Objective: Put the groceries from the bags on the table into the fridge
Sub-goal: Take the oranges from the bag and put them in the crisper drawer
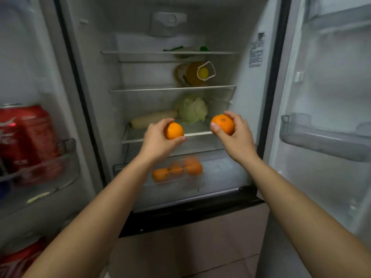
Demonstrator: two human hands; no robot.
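Two bare forearms reach into the open fridge [94, 109]. The left hand [155, 138] curls its fingers around a round orange mandarin [174, 131]; the right hand [234, 130] grips a second orange mandarin [223, 124] between thumb and fingers. Both fruits are held in front of the lower glass shelf [160, 138]. Below, several blurred orange mandarins [176, 169] lie in the clear plastic crisper drawer [224, 173]. On the shelf behind rest a pale green cabbage [192, 109] and a long whitish radish [153, 118]. Higher up lies a yellow juice bottle [192, 73]. Red soda cans [26, 137] stand in the left door bin.
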